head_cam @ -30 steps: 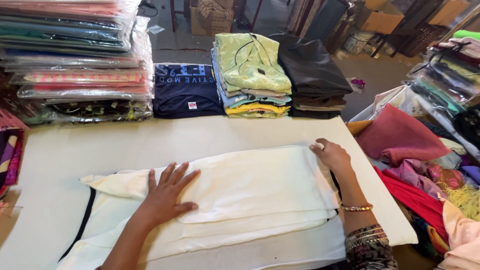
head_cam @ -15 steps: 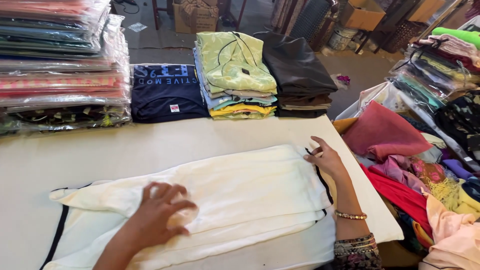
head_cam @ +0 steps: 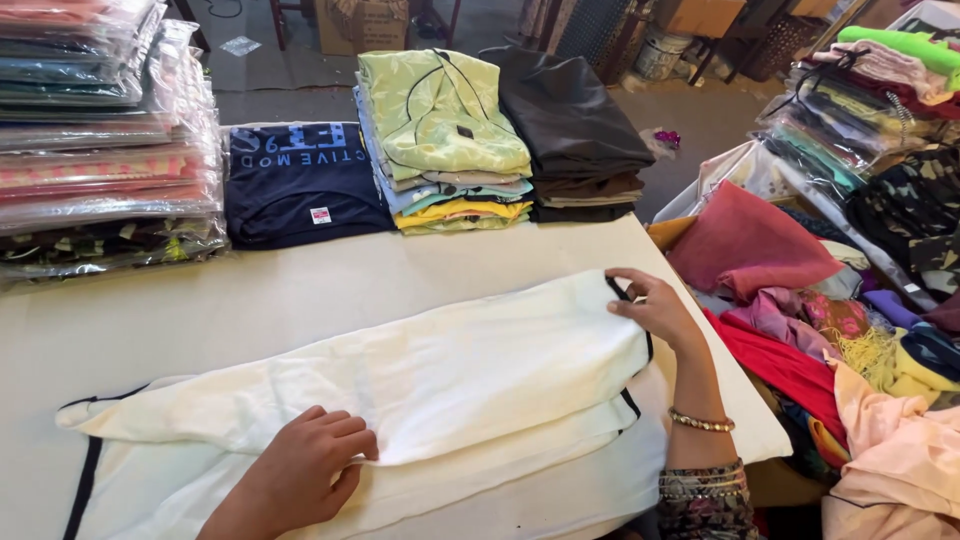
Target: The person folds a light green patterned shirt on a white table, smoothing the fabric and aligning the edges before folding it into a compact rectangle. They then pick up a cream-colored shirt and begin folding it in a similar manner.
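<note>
This is a clothing workshop or garment packing room. A wide white work table [head_cam: 300, 290] carries 3 piles of folded garments along its far edge: a navy printed shirt pile [head_cam: 300, 185], a pale green and yellow pile [head_cam: 445, 140] and a dark brown pile [head_cam: 575, 135]. Far left rises a tall stack of clothes sealed in clear plastic bags [head_cam: 100, 130]. A loose heap of coloured fabric [head_cam: 800, 300] fills the right side, and cardboard boxes [head_cam: 365, 22] stand on the bare floor beyond.

Stacked at the far left of the worktop [head_cam: 300, 290]: clear plastic packages [head_cam: 100, 150] of folded garments in teal, pink and dark prints. On the navy shirt [head_cam: 300, 185] beside them, a small white and red square label [head_cam: 321, 215]. Beyond, on the floor, a brown cardboard box [head_cam: 365, 22].
</note>
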